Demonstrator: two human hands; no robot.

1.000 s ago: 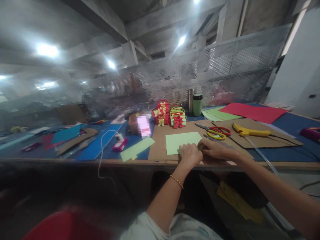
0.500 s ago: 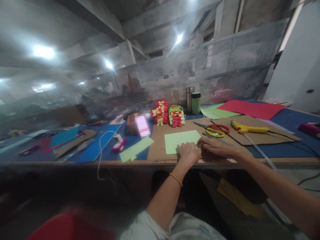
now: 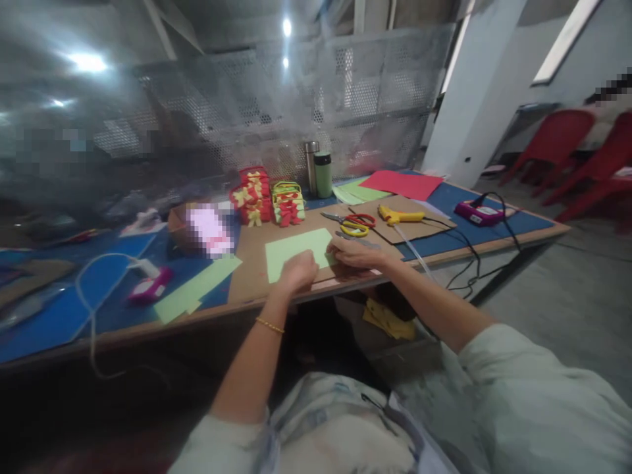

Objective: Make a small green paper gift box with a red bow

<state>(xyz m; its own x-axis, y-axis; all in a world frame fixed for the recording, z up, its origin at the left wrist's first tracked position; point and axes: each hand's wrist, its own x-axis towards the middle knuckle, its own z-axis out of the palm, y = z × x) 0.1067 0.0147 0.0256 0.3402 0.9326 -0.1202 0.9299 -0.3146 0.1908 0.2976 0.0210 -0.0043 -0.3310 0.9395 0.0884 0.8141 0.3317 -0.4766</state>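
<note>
A light green paper sheet (image 3: 289,253) lies on brown cardboard (image 3: 251,276) near the table's front edge. My left hand (image 3: 300,268) presses on its front part, fingers curled in and closed on the paper. At the sheet's right edge is my right hand (image 3: 354,253), its fingers bent together against the paper; their tips are partly hidden. Just behind the right hand lie red-and-yellow-handled scissors (image 3: 356,224) and a grey tool (image 3: 358,240), partly covered. Whether a small thing sits between the hands I cannot tell.
Red and green paper pieces with bows (image 3: 254,201) stand behind the sheet. A yellow glue gun (image 3: 401,216) lies right, its cord trailing to a purple power strip (image 3: 478,212). A green flask (image 3: 322,176) stands behind. A green strip (image 3: 197,289) lies left.
The view has turned right and down, so the table appears further left and more of my sleeves shows. Both hands remain at the green sheet, the left fingers now more tucked in.
</note>
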